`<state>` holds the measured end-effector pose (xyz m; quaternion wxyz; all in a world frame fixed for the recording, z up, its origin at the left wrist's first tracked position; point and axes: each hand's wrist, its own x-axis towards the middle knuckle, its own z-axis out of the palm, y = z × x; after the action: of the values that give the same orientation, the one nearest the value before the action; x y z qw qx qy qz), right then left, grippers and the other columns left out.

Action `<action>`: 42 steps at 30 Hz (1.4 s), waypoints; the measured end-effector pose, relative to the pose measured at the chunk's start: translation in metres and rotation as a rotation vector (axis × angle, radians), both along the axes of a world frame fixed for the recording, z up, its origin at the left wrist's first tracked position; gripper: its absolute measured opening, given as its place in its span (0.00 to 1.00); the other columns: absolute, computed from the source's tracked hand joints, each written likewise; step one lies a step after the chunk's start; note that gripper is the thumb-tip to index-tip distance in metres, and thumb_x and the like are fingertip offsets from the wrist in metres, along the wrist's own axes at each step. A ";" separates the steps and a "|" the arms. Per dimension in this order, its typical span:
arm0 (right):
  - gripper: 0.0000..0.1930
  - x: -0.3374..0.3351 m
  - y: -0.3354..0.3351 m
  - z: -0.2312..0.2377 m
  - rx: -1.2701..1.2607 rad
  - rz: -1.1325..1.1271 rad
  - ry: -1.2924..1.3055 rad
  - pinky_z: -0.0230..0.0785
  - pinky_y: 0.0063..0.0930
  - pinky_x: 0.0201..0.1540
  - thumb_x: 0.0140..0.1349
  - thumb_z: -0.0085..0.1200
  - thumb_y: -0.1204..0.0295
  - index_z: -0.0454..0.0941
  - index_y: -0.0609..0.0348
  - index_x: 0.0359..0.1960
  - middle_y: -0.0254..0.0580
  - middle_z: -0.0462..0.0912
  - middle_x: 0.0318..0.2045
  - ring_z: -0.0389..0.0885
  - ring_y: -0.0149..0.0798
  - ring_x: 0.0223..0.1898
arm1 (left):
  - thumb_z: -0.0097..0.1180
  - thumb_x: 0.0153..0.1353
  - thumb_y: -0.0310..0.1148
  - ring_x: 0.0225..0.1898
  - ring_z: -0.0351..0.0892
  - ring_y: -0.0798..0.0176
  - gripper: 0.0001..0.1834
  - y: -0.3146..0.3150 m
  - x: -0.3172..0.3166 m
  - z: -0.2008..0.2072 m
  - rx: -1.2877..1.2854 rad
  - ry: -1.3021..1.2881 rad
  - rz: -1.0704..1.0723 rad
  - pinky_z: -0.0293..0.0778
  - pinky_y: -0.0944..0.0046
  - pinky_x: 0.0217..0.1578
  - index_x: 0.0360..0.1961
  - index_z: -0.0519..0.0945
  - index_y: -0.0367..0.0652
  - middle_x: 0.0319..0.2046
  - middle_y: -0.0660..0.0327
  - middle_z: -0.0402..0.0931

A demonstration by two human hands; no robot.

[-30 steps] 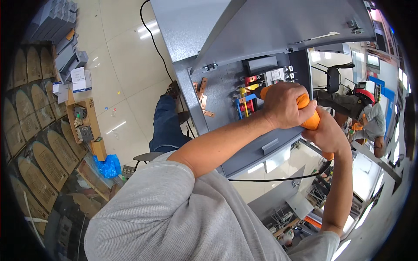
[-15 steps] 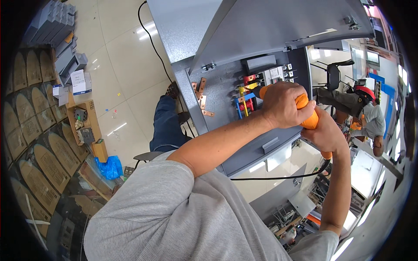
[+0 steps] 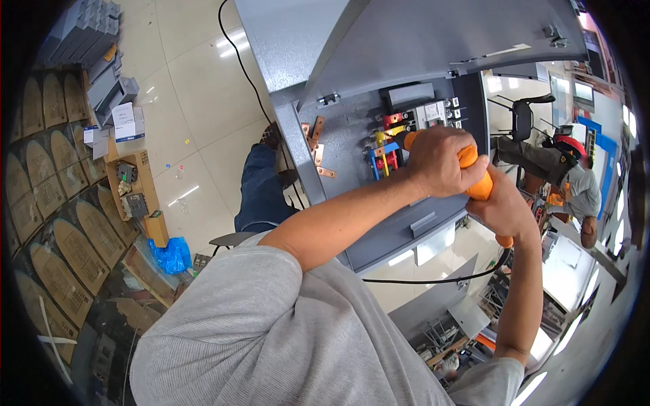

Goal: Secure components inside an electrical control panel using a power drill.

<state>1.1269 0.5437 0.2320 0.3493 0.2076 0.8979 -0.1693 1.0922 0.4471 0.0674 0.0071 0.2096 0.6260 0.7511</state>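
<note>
Both of my hands are closed round an orange corded power drill (image 3: 480, 187). My left hand (image 3: 441, 162) wraps over the front of its body, and my right hand (image 3: 506, 206) grips it behind, round the handle. The drill's nose points left at red, yellow and blue busbars (image 3: 387, 154) inside a grey metal cabinet (image 3: 352, 122). My left hand partly covers the nose, so its contact with the busbars cannot be made out. Beside the coloured bars sits a breaker block (image 3: 433, 112) with several metal terminals. Loose copper bars (image 3: 317, 139) lie near the cabinet's left wall.
The cabinet's open door (image 3: 440, 40) spreads above my hands. A black cord (image 3: 433, 280) trails left from the drill. At left are a cardboard box of parts (image 3: 141, 183), a blue plastic bag (image 3: 170, 254) and stacked cartons (image 3: 61, 271). Another person (image 3: 575, 183) works at far right.
My view has shifted slightly, so the cabinet appears a little farther right. Both hands keep their hold on the drill, whose nose stays at the coloured busbars.
</note>
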 end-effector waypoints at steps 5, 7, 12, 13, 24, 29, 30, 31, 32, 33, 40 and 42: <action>0.28 0.002 -0.001 0.000 -0.019 -0.040 -0.021 0.77 0.38 0.50 0.48 0.66 0.76 0.76 0.65 0.54 0.49 0.86 0.40 0.85 0.48 0.40 | 0.65 0.56 0.42 0.24 0.82 0.51 0.13 -0.003 0.004 0.003 -0.037 -0.026 -0.054 0.77 0.55 0.28 0.23 0.81 0.44 0.21 0.58 0.79; 0.28 0.002 -0.001 0.001 0.007 -0.032 -0.019 0.77 0.38 0.50 0.48 0.67 0.75 0.76 0.64 0.54 0.50 0.86 0.40 0.85 0.50 0.41 | 0.66 0.56 0.41 0.24 0.82 0.51 0.13 0.000 0.001 0.001 -0.041 -0.022 -0.072 0.77 0.55 0.28 0.23 0.81 0.44 0.21 0.58 0.80; 0.28 0.008 0.004 -0.007 0.011 -0.027 -0.001 0.77 0.39 0.50 0.48 0.67 0.74 0.76 0.63 0.55 0.52 0.85 0.40 0.85 0.52 0.41 | 0.66 0.56 0.41 0.24 0.82 0.51 0.13 0.003 0.005 -0.004 -0.035 -0.026 -0.034 0.77 0.55 0.28 0.23 0.81 0.44 0.21 0.58 0.80; 0.29 0.008 0.004 -0.007 0.000 -0.041 0.002 0.77 0.39 0.50 0.48 0.67 0.74 0.76 0.62 0.55 0.52 0.85 0.40 0.85 0.53 0.41 | 0.66 0.56 0.41 0.24 0.82 0.51 0.13 0.004 0.006 -0.004 -0.035 -0.027 -0.036 0.77 0.55 0.28 0.23 0.81 0.44 0.21 0.58 0.80; 0.29 0.007 0.005 -0.011 -0.011 -0.038 0.024 0.76 0.39 0.49 0.48 0.66 0.74 0.75 0.62 0.56 0.51 0.85 0.39 0.85 0.51 0.40 | 0.66 0.56 0.41 0.23 0.81 0.52 0.14 0.004 -0.002 -0.009 -0.022 -0.014 -0.016 0.76 0.56 0.27 0.22 0.80 0.44 0.20 0.58 0.78; 0.29 -0.002 0.004 -0.002 -0.048 -0.036 -0.008 0.76 0.39 0.49 0.48 0.66 0.73 0.75 0.61 0.55 0.51 0.85 0.39 0.84 0.51 0.39 | 0.66 0.56 0.41 0.22 0.81 0.52 0.14 0.003 -0.003 0.001 -0.030 -0.032 -0.026 0.75 0.56 0.27 0.22 0.80 0.44 0.19 0.58 0.78; 0.29 -0.004 0.002 -0.002 -0.034 -0.060 -0.022 0.76 0.39 0.49 0.48 0.66 0.73 0.75 0.62 0.55 0.51 0.85 0.39 0.84 0.51 0.39 | 0.66 0.56 0.41 0.22 0.81 0.52 0.14 0.002 -0.002 0.002 -0.025 -0.037 -0.029 0.75 0.56 0.27 0.21 0.80 0.44 0.19 0.58 0.78; 0.28 -0.004 0.001 -0.002 -0.021 -0.085 -0.036 0.76 0.39 0.48 0.48 0.66 0.73 0.75 0.62 0.54 0.51 0.85 0.39 0.84 0.51 0.39 | 0.66 0.56 0.41 0.22 0.81 0.52 0.14 0.002 0.000 0.000 -0.026 -0.039 -0.029 0.75 0.56 0.27 0.21 0.80 0.44 0.19 0.58 0.78; 0.28 -0.004 0.001 -0.005 -0.017 -0.085 -0.033 0.76 0.39 0.48 0.48 0.66 0.73 0.75 0.62 0.54 0.51 0.85 0.39 0.84 0.51 0.39 | 0.66 0.56 0.42 0.22 0.81 0.52 0.14 0.003 0.000 -0.004 -0.024 -0.027 -0.020 0.75 0.56 0.27 0.22 0.80 0.44 0.19 0.58 0.78; 0.28 -0.002 0.001 -0.010 -0.020 -0.097 -0.029 0.75 0.40 0.51 0.48 0.64 0.76 0.75 0.63 0.56 0.54 0.84 0.40 0.84 0.56 0.42 | 0.66 0.56 0.42 0.22 0.81 0.52 0.15 0.005 0.001 -0.009 -0.021 -0.015 -0.011 0.75 0.55 0.27 0.22 0.80 0.44 0.19 0.58 0.78; 0.28 -0.001 0.006 -0.001 -0.041 -0.043 -0.014 0.76 0.39 0.48 0.48 0.66 0.74 0.75 0.62 0.54 0.53 0.85 0.39 0.84 0.52 0.39 | 0.66 0.57 0.42 0.23 0.81 0.51 0.14 0.005 -0.004 -0.001 -0.035 -0.044 -0.070 0.76 0.55 0.27 0.22 0.81 0.44 0.20 0.57 0.79; 0.28 -0.003 0.007 0.002 -0.036 -0.059 -0.032 0.76 0.39 0.49 0.48 0.66 0.74 0.75 0.62 0.55 0.53 0.84 0.40 0.84 0.53 0.40 | 0.66 0.57 0.42 0.23 0.82 0.51 0.14 0.005 -0.006 0.003 -0.044 -0.038 -0.066 0.76 0.55 0.27 0.22 0.81 0.44 0.20 0.57 0.79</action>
<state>1.1236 0.5511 0.2338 0.3621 0.2303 0.8826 -0.1921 1.0859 0.4519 0.0708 0.0484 0.2156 0.6348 0.7404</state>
